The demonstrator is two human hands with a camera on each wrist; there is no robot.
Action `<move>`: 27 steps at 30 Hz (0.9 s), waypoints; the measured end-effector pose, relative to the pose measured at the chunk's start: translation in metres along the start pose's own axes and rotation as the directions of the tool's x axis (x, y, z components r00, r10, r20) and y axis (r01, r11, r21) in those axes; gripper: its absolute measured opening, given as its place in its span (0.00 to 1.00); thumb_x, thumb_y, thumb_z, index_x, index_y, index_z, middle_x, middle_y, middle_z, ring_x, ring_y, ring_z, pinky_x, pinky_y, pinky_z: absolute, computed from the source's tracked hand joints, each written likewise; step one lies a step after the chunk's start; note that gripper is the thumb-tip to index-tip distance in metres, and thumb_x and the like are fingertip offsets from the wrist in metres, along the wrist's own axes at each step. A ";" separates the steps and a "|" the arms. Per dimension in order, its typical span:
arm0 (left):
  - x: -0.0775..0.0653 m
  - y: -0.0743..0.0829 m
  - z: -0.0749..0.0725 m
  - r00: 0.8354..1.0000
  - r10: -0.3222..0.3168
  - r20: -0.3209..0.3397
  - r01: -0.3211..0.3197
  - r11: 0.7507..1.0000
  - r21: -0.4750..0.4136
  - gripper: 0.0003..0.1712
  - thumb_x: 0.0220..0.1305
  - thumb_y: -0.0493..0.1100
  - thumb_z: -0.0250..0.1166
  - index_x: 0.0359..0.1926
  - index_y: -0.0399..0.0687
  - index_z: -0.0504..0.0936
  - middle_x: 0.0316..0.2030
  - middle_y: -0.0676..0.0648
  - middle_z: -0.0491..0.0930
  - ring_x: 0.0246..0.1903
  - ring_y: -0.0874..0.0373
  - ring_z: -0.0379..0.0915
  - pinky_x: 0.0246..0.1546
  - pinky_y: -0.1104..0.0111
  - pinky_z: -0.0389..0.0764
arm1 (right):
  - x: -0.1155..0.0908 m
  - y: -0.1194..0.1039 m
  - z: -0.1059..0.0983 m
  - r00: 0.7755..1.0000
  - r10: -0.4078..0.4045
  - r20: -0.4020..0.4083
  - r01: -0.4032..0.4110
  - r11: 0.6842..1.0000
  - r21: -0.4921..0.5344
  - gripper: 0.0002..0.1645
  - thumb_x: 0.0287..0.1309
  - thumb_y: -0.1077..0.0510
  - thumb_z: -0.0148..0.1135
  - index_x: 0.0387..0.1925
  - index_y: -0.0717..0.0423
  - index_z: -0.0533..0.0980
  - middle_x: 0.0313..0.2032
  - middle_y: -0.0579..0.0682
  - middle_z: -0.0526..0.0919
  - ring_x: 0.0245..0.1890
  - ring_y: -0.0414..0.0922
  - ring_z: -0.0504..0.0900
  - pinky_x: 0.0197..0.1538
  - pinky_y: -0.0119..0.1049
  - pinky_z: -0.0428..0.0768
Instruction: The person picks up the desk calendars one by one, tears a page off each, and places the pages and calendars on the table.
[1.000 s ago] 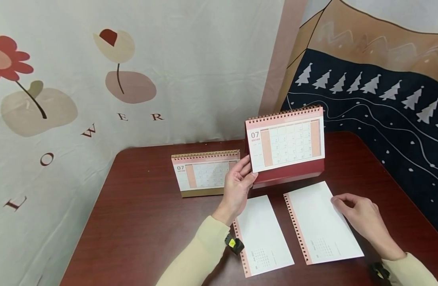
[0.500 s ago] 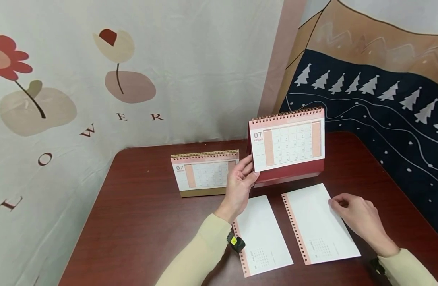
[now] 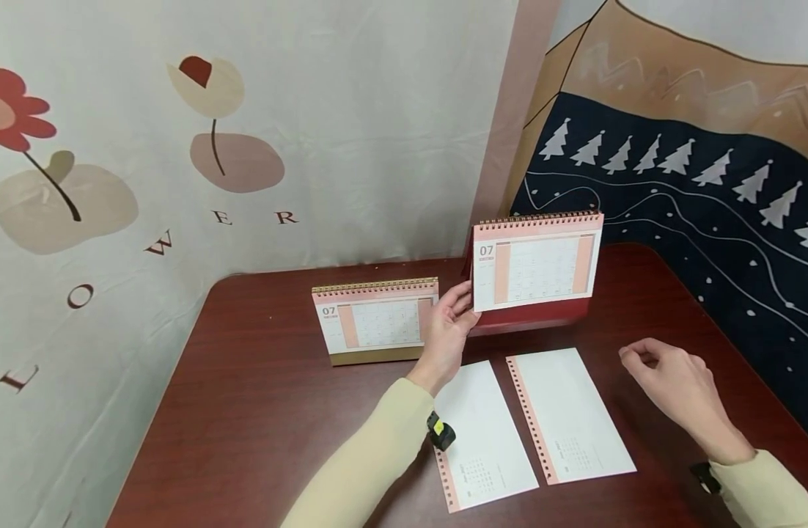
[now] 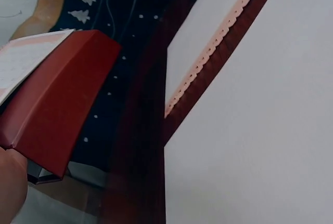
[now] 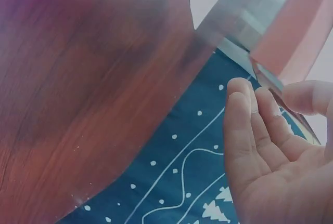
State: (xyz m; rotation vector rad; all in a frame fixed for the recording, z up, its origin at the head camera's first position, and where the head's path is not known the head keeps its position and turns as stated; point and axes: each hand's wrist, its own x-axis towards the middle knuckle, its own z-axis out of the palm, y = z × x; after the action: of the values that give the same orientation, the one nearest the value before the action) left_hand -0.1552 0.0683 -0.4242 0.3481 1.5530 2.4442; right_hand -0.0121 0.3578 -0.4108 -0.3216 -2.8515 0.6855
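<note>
My left hand (image 3: 443, 334) grips the left side of a dark-red desk calendar (image 3: 536, 264), thumb in front and fingers behind. Its spiral-bound July page faces me, and in the left wrist view its red stand (image 4: 62, 94) shows from the side. To the right, my right hand (image 3: 677, 392) hovers over the table with fingers loosely bent; the right wrist view shows nothing between thumb and fingers (image 5: 239, 125). Nearest to it lies a loose white calendar sheet (image 3: 569, 411) with a punched pink edge. A second such sheet (image 3: 490, 425) lies to its left, partly behind my left wrist.
Another desk calendar (image 3: 371, 326), with a gold base and its July page showing, stands left of my left hand, which covers its right end. The brown table (image 3: 259, 411) meets a printed cloth (image 3: 351, 147) at the back and a dark tree-patterned cloth (image 3: 701, 220) at the right.
My right hand has come off the right sheet and moved right; that sheet has shifted left. The red calendar has moved slightly right and turned more squarely toward me, still in my left hand.
</note>
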 end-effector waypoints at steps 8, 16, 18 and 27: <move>0.017 -0.019 0.012 0.997 -0.002 -0.075 0.006 0.999 0.044 0.27 0.69 0.19 0.54 0.67 0.34 0.76 0.58 0.35 0.82 0.54 0.53 0.81 0.55 0.67 0.80 | -0.002 -0.001 -0.002 1.000 0.023 0.013 -0.024 0.999 0.029 0.19 0.73 0.49 0.58 0.46 0.60 0.84 0.32 0.55 0.89 0.19 0.41 0.69 0.21 0.38 0.63; 0.028 -0.035 0.013 0.997 -0.013 -0.078 0.022 0.992 0.121 0.27 0.69 0.21 0.55 0.65 0.38 0.78 0.57 0.38 0.84 0.52 0.56 0.81 0.56 0.68 0.79 | -0.001 -0.002 -0.004 1.000 0.012 -0.008 -0.012 0.999 0.030 0.17 0.73 0.51 0.59 0.45 0.61 0.85 0.35 0.58 0.90 0.22 0.38 0.75 0.22 0.36 0.67; 0.031 -0.038 0.010 0.996 -0.025 -0.085 0.036 0.991 0.128 0.27 0.69 0.21 0.55 0.66 0.38 0.77 0.57 0.38 0.83 0.52 0.56 0.81 0.54 0.68 0.79 | -0.001 -0.003 -0.004 1.000 0.014 -0.005 -0.014 0.999 0.033 0.18 0.73 0.51 0.59 0.45 0.61 0.85 0.35 0.58 0.90 0.23 0.39 0.76 0.23 0.36 0.68; 0.032 -0.046 -0.003 0.997 -0.032 -0.063 0.049 0.957 0.287 0.29 0.68 0.20 0.53 0.68 0.38 0.75 0.58 0.37 0.82 0.53 0.50 0.82 0.55 0.66 0.80 | 0.001 -0.002 -0.011 1.000 0.001 -0.024 0.000 0.999 0.036 0.16 0.72 0.51 0.60 0.43 0.59 0.85 0.33 0.56 0.90 0.25 0.34 0.77 0.24 0.34 0.71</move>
State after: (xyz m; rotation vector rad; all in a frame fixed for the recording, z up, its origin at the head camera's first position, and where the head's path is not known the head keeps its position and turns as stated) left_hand -0.1834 0.0951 -0.4647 0.2927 1.9269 2.2155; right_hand -0.0104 0.3610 -0.4001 -0.3225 -2.8133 0.7269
